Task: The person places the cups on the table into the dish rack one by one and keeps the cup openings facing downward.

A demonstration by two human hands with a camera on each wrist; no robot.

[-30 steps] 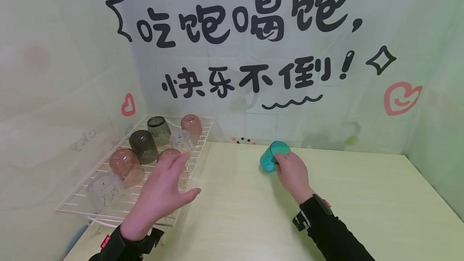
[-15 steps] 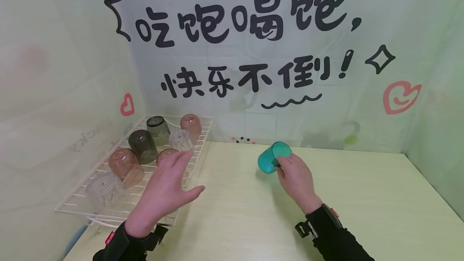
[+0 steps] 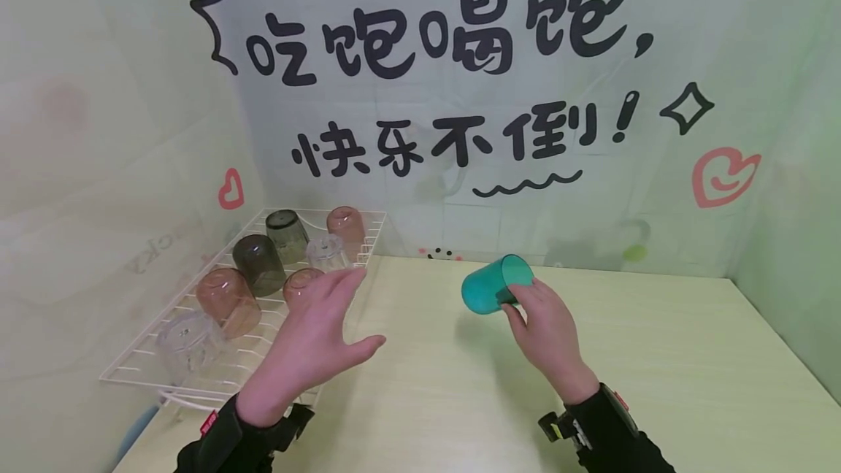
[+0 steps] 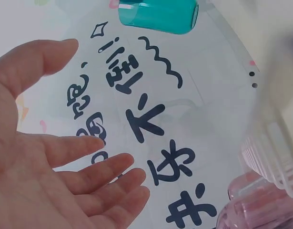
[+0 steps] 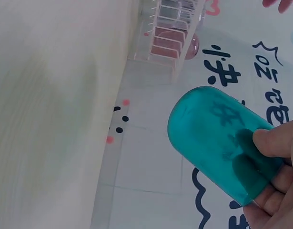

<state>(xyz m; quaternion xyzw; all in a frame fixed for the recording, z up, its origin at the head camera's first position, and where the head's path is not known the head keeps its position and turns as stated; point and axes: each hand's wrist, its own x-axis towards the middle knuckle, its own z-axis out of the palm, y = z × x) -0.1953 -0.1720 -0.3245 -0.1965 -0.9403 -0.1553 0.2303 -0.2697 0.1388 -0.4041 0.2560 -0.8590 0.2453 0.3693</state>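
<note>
A translucent teal cup (image 3: pixel 482 288) is tilted nearly onto its side, its mouth facing right and its base left. My right hand (image 3: pixel 548 338) pinches its wall at the mouth end, the thumb (image 5: pixel 272 142) outside and fingers reaching inside. The cup's shadow falls on the table below it. My left hand (image 3: pixel 305 345) holds nothing; its fingers are extended and the thumb spread apart, beside the white wire rack (image 3: pixel 131 384). It covers part of the rack and of a small pink cup (image 3: pixel 301 283). In the left wrist view, the palm and loosely straight fingers show.
Upside down on the rack stand several cups, among them a clear cup (image 3: pixel 187 341), a pink cup (image 3: pixel 226 301) and a dark grey cup (image 3: pixel 258 265). A printed cloth backdrop (image 3: pixel 394 203) rises behind the pale wooden table (image 3: pixel 657 356), with side cloths left and right.
The teal cup has tipped further onto its side, its base swinging left and up. My right hand has drawn back to the right and nearer me; my left hand has drifted slightly right.
</note>
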